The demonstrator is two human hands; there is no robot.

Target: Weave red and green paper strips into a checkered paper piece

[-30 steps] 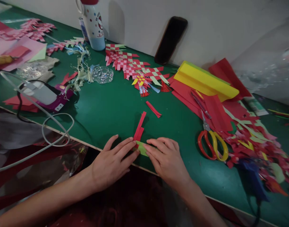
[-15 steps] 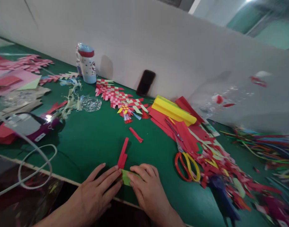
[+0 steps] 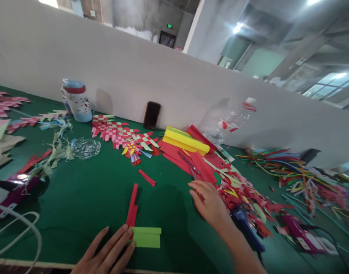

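My left hand (image 3: 106, 253) lies palm down at the near table edge, fingers stretched out. Its fingertips press the left end of a folded light-green paper (image 3: 146, 236) and the lower end of a pair of red paper strips (image 3: 132, 207). My right hand (image 3: 209, 203) rests palm down, fingers loosely extended, at the near edge of a heap of red paper and cuttings (image 3: 237, 186). Nothing shows inside it, and it covers whatever lies beneath. A short red strip (image 3: 146, 177) lies loose on the green table (image 3: 86, 190).
Woven red-and-white paper pieces (image 3: 117, 133), a folded yellow sheet stack (image 3: 186, 140), a phone (image 3: 151, 115) against the white wall, a patterned cup (image 3: 76, 101) and a clear bottle (image 3: 231, 121) line the back. Coloured strips (image 3: 300, 171) lie at right, a purple tool (image 3: 15, 188) with white cable (image 3: 17, 236) at left.
My right hand left the green paper and moved right to the red heap, where the scissors no longer show. The camera tilted up, revealing more of the wall and room.
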